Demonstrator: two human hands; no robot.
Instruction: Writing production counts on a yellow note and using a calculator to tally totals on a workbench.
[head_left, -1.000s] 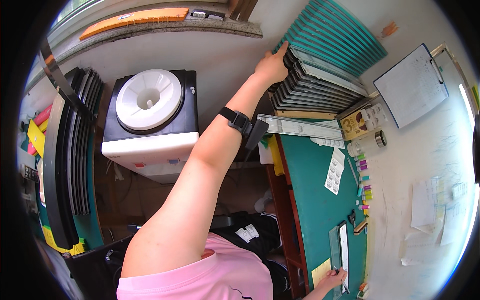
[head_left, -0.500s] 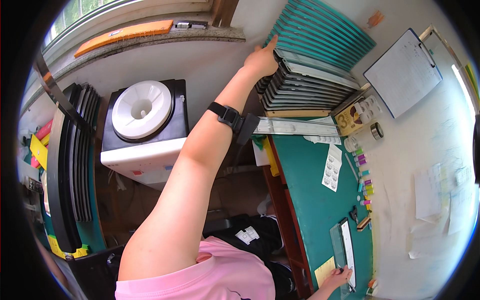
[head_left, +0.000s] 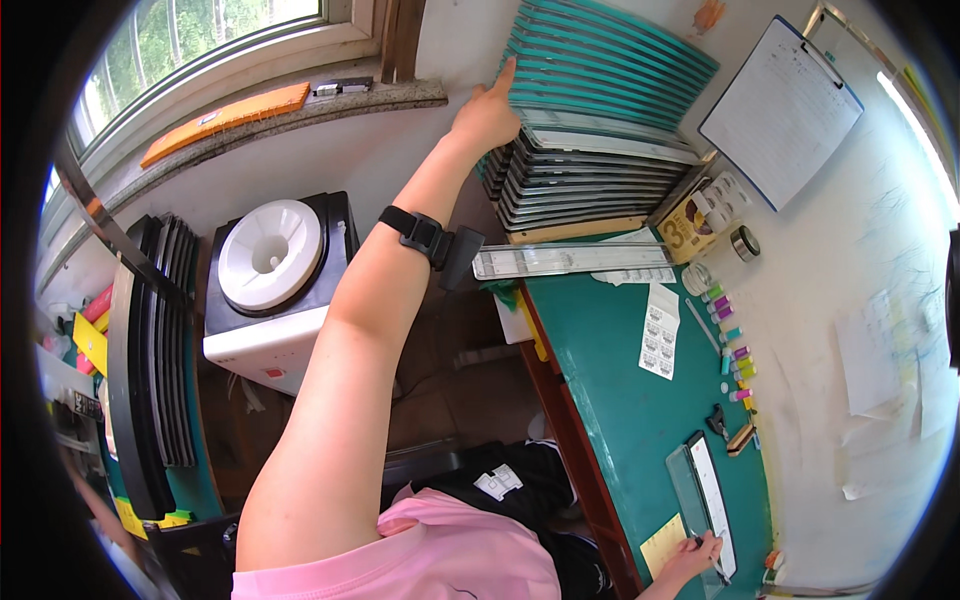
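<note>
My left hand (head_left: 488, 116) reaches out to a tall stack, its index finger stretched toward the left ends of the teal strip-shaped panels (head_left: 610, 75). The other fingers are partly folded, and nothing shows in the hand. Below the teal panels lie clear and black-edged panels (head_left: 590, 180) in the same stack. A black strap with a buckle (head_left: 424, 237) goes round my left forearm. At the lower right, my right hand (head_left: 700, 556) grips a dark pen (head_left: 697, 543) beside a long white strip (head_left: 710, 500) on the green desk (head_left: 610, 400). Part of the right hand's grip is hidden.
A white and black machine with a round funnel top (head_left: 270, 255) stands left of my arm. Dark panels (head_left: 175, 340) stand at far left. Along the wall are small coloured bottles (head_left: 740, 365), a tape roll (head_left: 744, 243) and a clipboard (head_left: 782, 113). Yellow paper (head_left: 662, 545) lies near my right hand.
The view has shifted, showing more of the window. My left index finger has moved slightly up along the stack's edge. My right hand stays by the strip with the pen.
</note>
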